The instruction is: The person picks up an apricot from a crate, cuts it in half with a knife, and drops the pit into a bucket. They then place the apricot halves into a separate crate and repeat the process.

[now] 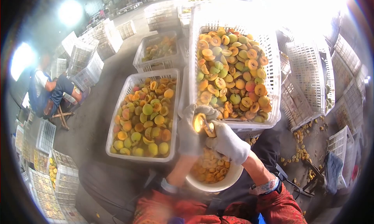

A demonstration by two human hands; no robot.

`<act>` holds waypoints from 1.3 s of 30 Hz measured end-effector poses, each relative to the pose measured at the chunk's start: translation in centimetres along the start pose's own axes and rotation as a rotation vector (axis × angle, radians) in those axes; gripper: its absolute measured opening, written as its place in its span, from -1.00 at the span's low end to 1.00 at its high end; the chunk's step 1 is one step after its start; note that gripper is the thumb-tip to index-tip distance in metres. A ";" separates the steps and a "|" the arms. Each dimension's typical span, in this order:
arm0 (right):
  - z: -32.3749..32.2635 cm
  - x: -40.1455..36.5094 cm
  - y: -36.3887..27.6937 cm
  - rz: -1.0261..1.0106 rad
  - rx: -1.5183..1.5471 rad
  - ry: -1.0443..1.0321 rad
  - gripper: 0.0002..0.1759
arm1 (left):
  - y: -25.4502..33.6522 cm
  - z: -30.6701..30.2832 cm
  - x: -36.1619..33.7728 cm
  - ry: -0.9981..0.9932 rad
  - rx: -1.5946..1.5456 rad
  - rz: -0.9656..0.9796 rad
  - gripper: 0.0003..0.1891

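My left hand [189, 132], in a pale work glove, is closed around a cut apricot [199, 122] with its orange flesh facing up. My right hand [230, 143], also gloved, is closed just beside it. Its fingertips pinch something small and brownish against the fruit, too small to name. Below both hands a white bowl [236, 178] holds orange-brown fruit pieces. Straight ahead stands a large white crate [274, 74] full of halved apricots [233, 72]. To its left, a lower white tub [113, 126] is filled with more apricots [146, 119].
Another tub [142, 52] of fruit stands behind. Stacked white crates [307, 76] line the right, with fruit scraps [298, 150] on the floor there. At left a person [48, 87] sits on a low wooden stool [61, 117]. More crates [46, 193] stand at lower left.
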State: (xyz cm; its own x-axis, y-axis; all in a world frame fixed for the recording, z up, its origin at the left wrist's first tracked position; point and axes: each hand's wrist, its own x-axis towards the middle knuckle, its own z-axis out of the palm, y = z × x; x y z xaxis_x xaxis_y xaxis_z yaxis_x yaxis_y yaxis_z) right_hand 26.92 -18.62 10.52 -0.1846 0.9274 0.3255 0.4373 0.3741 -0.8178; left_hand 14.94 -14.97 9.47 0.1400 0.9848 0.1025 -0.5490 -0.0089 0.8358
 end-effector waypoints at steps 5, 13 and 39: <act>-1.2 -0.2 -2.3 0.548 0.653 -0.236 -0.89 | 0.5 -0.5 -0.3 -0.190 0.700 0.360 -0.65; -0.6 -0.4 2.3 -0.003 -0.375 0.120 -0.70 | 0.6 0.8 0.1 -0.234 0.523 0.259 -0.66; 1.6 -2.1 -2.1 0.265 -0.332 0.150 -0.66 | -2.9 -2.9 0.9 -0.018 0.391 0.239 -0.83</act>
State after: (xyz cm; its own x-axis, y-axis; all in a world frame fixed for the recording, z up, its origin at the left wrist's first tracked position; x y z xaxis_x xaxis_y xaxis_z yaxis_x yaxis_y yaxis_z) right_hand 24.97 -21.42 10.79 0.0906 0.9733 0.2109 0.7155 0.0837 -0.6935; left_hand 14.30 -13.54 5.62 0.0631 0.9441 0.3235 -0.2156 -0.3036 0.9281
